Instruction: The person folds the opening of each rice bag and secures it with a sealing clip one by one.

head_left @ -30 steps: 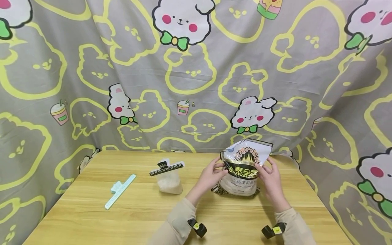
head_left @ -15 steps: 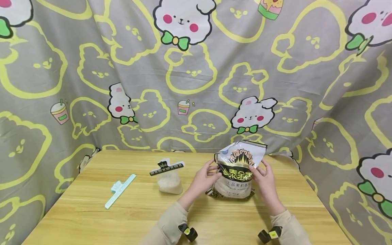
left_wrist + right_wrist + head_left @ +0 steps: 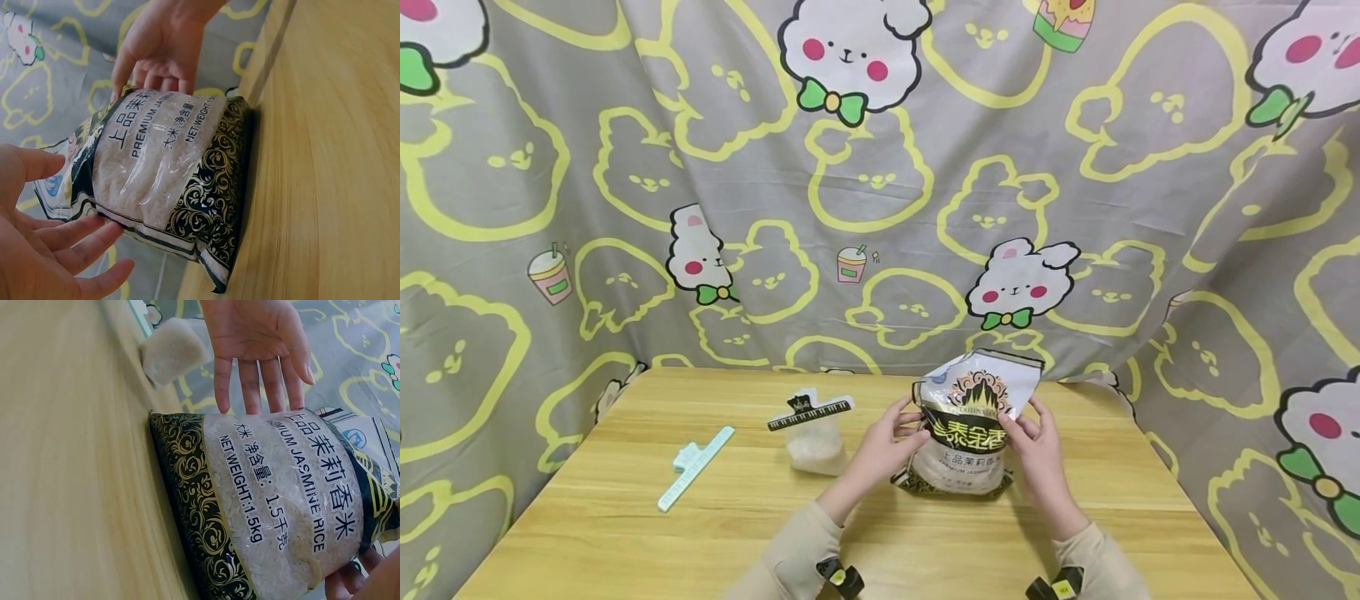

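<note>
Hands of a person, the left hand (image 3: 880, 450) and the right hand (image 3: 1037, 446), are at the two sides of the rice bag (image 3: 966, 467). Both are wide, with thumb spread apart from the fingers, and they touch the bag from left and right. The left fingers are almost straight, and their tips meet the side edge of the bag. The right thumb lies on the front of the bag.

The bag stands upright between the hands, its dark patterned bottom at the desk (image 3: 625, 550). Its front shows "PREMIUM JASMINE RICE", with grains seen through clear plastic.

Nearer to the person than the bag are two beige sleeves (image 3: 801, 550), each with a small black device (image 3: 841, 577) at the wrist. To the left of the bag stands a small pale pouch (image 3: 815, 454), with a piano-pattern clip (image 3: 808, 415) across its top. Farther left from the bag lies a light blue clip (image 3: 694, 468). Behind the bag hangs a grey cartoon curtain (image 3: 850, 192).
</note>
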### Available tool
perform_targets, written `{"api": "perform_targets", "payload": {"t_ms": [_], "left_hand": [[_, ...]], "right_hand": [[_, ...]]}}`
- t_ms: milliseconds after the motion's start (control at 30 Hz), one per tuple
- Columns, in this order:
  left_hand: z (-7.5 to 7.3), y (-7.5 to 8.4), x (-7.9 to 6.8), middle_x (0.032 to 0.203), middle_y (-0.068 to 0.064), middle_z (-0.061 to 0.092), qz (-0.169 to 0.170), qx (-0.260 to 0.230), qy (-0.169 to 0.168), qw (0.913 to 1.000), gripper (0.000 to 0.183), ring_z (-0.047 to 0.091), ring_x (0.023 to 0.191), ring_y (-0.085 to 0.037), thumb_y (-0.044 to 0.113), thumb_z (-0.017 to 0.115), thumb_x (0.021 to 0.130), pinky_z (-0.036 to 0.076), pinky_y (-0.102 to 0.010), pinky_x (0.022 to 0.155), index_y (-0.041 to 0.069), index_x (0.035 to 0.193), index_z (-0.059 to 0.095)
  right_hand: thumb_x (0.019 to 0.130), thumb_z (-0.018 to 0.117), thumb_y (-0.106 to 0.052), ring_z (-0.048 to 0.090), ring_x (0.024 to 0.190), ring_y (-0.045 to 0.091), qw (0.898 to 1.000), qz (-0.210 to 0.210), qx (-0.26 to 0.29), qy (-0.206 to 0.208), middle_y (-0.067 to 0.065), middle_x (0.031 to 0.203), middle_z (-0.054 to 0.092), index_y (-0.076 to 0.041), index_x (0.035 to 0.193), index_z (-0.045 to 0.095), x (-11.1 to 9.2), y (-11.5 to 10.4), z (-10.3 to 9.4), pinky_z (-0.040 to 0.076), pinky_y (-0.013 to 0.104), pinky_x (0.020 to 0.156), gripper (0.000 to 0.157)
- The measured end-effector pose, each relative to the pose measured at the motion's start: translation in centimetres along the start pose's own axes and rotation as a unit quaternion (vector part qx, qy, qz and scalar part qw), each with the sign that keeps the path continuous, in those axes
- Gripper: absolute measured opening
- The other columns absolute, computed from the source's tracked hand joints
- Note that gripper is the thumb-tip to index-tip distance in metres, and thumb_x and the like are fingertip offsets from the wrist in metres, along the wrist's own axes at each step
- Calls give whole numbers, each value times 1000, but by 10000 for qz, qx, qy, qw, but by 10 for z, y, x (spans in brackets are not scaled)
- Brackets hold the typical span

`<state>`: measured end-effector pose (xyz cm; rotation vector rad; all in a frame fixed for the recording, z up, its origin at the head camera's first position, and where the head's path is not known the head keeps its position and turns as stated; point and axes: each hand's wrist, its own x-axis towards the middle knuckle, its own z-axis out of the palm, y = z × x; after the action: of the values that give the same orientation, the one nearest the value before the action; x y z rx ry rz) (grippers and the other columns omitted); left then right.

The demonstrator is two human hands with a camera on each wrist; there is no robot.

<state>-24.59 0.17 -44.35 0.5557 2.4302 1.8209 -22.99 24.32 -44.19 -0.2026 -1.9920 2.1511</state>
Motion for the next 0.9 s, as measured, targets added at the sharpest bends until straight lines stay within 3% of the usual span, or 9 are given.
{"api": "perform_targets", "payload": {"t_ms": [333,500,667,900], "left_hand": [[-8,-1,-5,135,-20,58,106,-9,-11,9999,70,61,115,-36,27,66,93,54,-43,94,5,150,32],[-5,-3,-4,136,-22,56,94,-17,101,9999,67,62,114,-36,26,65,94,55,-41,93,7,150,33],[-2,0,-3,139,-19,54,-76,-59,295,9995,63,59,118,-35,32,60,97,53,-44,96,11,150,34],[-1,5,2,141,-16,53,-224,-15,556,9982,60,58,120,-35,40,51,100,49,-50,99,14,151,34]], "right_hand": [[95,62,-17,63,94,-3,9995,185,-18,-238,-18,102,62,-11,155,10,-8,-5,-1,51,16,90,80],[98,57,-16,62,94,-2,9984,409,170,-364,-6,114,54,-14,156,3,-7,-9,-6,51,17,91,79],[100,54,-16,58,96,-3,9987,327,107,-384,7,132,40,-14,156,2,-3,-13,-10,50,17,92,77],[99,55,-18,43,122,8,9997,-43,-210,-144,16,153,24,-13,156,4,7,-24,-16,43,18,102,77]]}}
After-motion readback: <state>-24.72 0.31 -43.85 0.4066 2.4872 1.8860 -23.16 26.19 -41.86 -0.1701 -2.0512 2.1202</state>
